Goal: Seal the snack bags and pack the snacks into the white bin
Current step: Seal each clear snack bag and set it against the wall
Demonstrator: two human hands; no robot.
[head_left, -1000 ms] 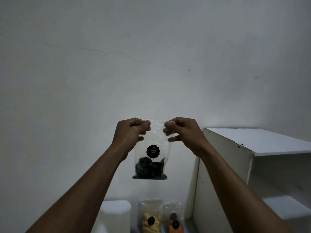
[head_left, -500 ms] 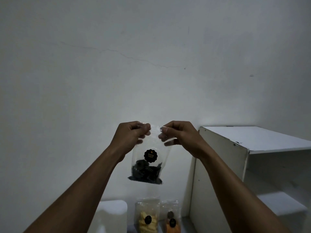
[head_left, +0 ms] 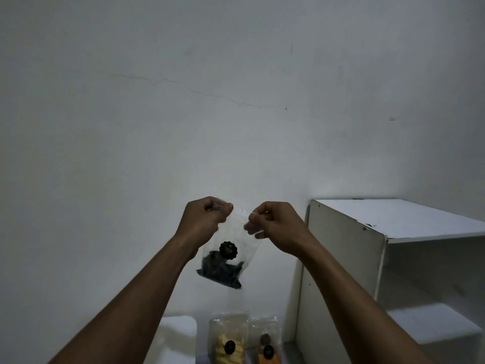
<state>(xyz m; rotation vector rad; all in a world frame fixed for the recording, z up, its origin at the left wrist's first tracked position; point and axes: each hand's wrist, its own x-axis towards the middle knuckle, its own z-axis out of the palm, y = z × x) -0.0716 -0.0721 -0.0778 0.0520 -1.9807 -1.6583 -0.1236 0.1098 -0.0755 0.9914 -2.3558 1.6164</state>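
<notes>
A pale wall with a thin crack fills most of the view. At the right stands a white shelf unit with open compartments. Low at the bottom edge sits a white bin, and just right of it two clear snack bags stand side by side, one of yellow snacks and one of orange snacks (each bears a dark round sticker). Held up in front of the wall, a clear snack bag of dark snacks hangs tilted between the hands. The left hand pinches its top left corner, closed on the plastic; the right hand pinches the top right corner likewise.
</notes>
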